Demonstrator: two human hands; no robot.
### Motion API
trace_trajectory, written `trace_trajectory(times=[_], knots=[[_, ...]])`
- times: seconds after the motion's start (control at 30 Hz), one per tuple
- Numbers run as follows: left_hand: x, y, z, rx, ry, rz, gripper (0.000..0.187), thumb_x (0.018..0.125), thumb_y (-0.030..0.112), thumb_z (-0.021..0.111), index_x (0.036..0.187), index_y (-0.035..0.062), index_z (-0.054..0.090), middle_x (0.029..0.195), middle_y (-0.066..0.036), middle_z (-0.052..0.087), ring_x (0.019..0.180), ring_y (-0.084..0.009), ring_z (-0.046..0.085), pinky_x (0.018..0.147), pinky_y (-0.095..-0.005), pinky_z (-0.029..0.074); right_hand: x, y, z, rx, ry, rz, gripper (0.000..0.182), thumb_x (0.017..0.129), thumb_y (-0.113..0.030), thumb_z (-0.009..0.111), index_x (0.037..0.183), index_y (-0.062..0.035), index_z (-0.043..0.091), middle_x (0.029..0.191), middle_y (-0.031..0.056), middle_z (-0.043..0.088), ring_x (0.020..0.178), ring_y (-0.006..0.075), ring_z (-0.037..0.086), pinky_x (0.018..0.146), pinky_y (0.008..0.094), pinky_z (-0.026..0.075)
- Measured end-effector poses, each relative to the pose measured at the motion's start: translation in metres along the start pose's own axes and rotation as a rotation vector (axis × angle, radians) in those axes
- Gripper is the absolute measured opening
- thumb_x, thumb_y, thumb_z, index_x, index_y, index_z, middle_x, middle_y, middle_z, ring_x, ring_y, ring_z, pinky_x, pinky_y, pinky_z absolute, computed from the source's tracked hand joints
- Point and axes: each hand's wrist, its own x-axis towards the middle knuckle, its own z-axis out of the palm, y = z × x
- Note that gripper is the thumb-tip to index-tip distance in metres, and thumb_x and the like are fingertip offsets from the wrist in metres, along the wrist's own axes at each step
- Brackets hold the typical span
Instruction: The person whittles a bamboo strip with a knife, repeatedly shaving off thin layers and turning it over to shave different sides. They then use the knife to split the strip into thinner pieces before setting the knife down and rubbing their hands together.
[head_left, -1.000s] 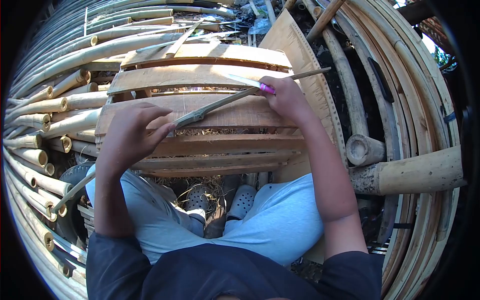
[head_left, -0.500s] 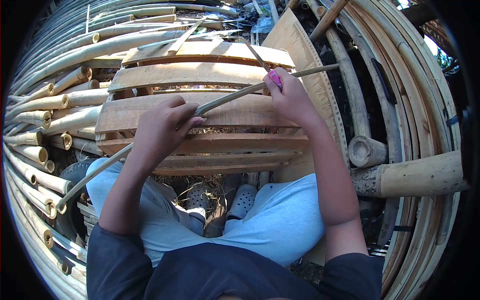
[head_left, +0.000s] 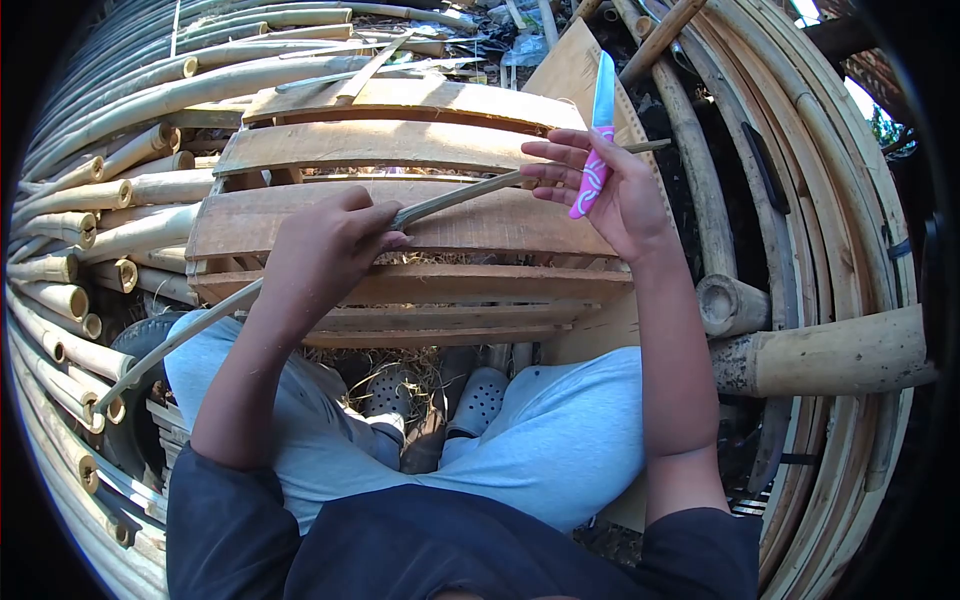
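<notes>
A long, thin bamboo strip (head_left: 460, 198) runs slantwise from low on the left, under my left forearm, up to the right beyond my right hand. My left hand (head_left: 335, 245) is closed around it near the middle. A knife (head_left: 594, 180) with a pink patterned handle and a bluish blade lies across my right hand (head_left: 637, 208), pinned by the thumb. That palm is turned up, its fingers loosely extended behind the handle, and the blade points upward and away. The strip passes behind the right fingers. Below both hands is a slatted wooden bench (head_left: 300, 215).
Stacked bamboo poles (head_left: 100, 195) fill the left side, cut ends facing inward. On the right, a thick bamboo pole (head_left: 840, 350) juts in beside long split bamboo strips (head_left: 830, 200). A flat board (head_left: 575, 75) leans at the bench's right end. My legs are bent before the bench.
My right hand has rolled over from palm down to palm up, bringing the knife's blade upright and its handle into view. The left hand keeps its grip, and the strip has shifted slightly left.
</notes>
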Motion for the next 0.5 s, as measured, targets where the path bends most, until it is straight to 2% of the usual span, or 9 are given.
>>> trace_trajectory(times=[0.07,0.5], knots=[[0.0001,-0.0008,-0.0003,-0.002,-0.019,-0.013,0.027,0.087,0.026,0.076,0.111,0.0136,0.074,0.086,-0.01,0.063,0.075,-0.0329,0.065,0.066,-0.043,0.05,0.0004,0.001,-0.0005,0.067,-0.004,0.01,0.046,0.109,-0.032,0.036,0.129,0.0048,0.054,0.125,0.0238,0.066,0.109,0.0314,0.069,0.094,0.0428,0.056],[0.0005,-0.0015,0.0009,-0.008,-0.01,-0.008,0.028,0.086,0.025,0.077,0.112,0.013,0.075,0.086,-0.011,0.063,0.075,-0.0327,0.065,0.066,-0.0425,0.05,0.0008,0.0018,0.0012,0.033,-0.004,0.035,0.044,0.109,-0.031,0.037,0.126,0.0051,0.054,0.121,0.0265,0.067,0.105,0.0329,0.071,0.09,0.0413,0.058]])
